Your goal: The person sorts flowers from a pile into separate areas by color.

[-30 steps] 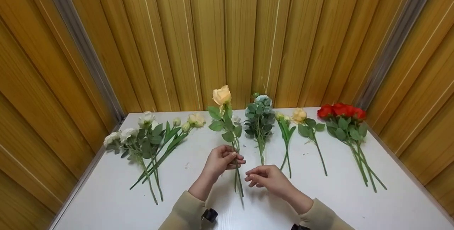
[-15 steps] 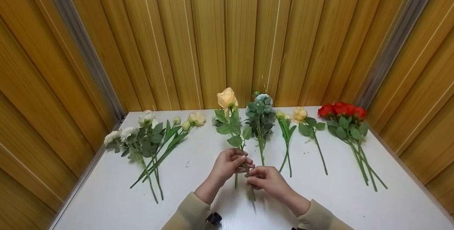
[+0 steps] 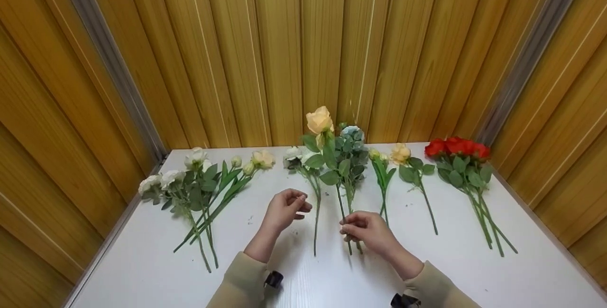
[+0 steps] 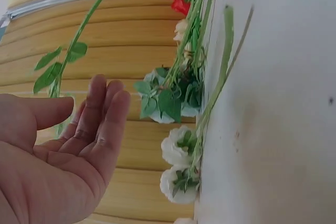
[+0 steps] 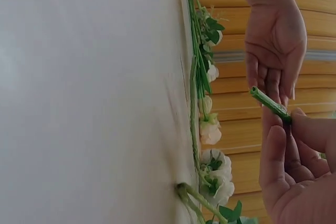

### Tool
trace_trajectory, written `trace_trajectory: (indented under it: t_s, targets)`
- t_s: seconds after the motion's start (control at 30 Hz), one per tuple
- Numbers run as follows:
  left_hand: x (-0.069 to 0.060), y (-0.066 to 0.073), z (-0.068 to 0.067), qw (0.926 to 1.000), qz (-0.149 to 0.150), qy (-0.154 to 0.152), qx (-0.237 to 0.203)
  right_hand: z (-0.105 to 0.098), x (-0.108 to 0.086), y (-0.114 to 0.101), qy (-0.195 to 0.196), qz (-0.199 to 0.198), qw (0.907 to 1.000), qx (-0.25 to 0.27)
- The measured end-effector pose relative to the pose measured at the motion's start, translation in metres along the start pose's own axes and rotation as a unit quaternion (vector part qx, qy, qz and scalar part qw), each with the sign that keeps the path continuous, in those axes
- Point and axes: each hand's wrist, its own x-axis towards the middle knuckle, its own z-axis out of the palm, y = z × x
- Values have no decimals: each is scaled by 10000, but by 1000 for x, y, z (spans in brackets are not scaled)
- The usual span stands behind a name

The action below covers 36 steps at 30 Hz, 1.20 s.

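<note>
A peach rose (image 3: pixel 319 120) stands nearly upright above the table, its stem pinched low between thumb and fingers of my right hand (image 3: pixel 367 229). The cut stem end (image 5: pixel 268 103) pokes out past that hand in the right wrist view. My left hand (image 3: pixel 284 208) holds nothing; its fingers (image 4: pixel 113 121) are loosely bent and apart from the thumb. Just right of it lies a white-flowered stem (image 3: pixel 317 213). Behind the raised rose, and partly hidden by it, lies the blue flower bunch (image 3: pixel 352 133).
White flowers (image 3: pixel 173 180) and cream flowers (image 3: pixel 262 160) lie on the left of the white table (image 3: pixel 142 251). To the right lie green-budded stems (image 3: pixel 382 170), another peach rose (image 3: pixel 400 154) and red roses (image 3: pixel 457 146). Wood-look walls (image 3: pixel 280 51) enclose the table.
The peach rose has passed from my left hand to my right and shifted rightward. My left hand has let go and drawn back left, uncovering the white-flowered stem.
</note>
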Motion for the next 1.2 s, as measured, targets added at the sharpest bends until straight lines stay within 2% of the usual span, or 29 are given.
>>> trace_trajectory:
  t_s: [0.13, 0.27, 0.43, 0.57, 0.7, 0.8, 0.9, 0.97, 1.07, 1.2]
  targets:
    - [6, -4, -23, 9979, -218, 422, 443, -14, 3, 1, 288, 16, 9992, -286]
    - [10, -7, -46, 9895, -503, 975, 942, -31, 7, 3, 651, 163, 9951, -727]
    - [8, -11, -79, 9737, -769, 1493, 1542, -57, 13, 6, 1112, 546, 9887, -844]
    - [4, -15, -104, 9593, -1012, 1681, 2030, -81, 15, 8, 1488, 851, 9800, -1015]
    - [-2, -19, -124, 9439, -1199, 1825, 2478, -107, 13, 11, 1571, 1081, 9746, -1175]
    - [-6, -23, -136, 9287, -1404, 1978, 2806, -126, 10, 15, 1556, 1263, 9729, -1153]
    - [-9, -26, -144, 9099, -1680, 2171, 3109, -142, 6, 19, 1645, 1482, 9682, -1161]
    - [-10, -28, -148, 9002, -1853, 2292, 3206, -152, 3, 23, 1677, 1636, 9646, -1210]
    - [-12, -31, -152, 8927, -2029, 2373, 3251, -166, -1, 27, 1697, 1821, 9597, -1307]
    - [-15, -35, -155, 8917, -2219, 2355, 3164, -180, -5, 33, 1673, 2034, 9569, -1224]
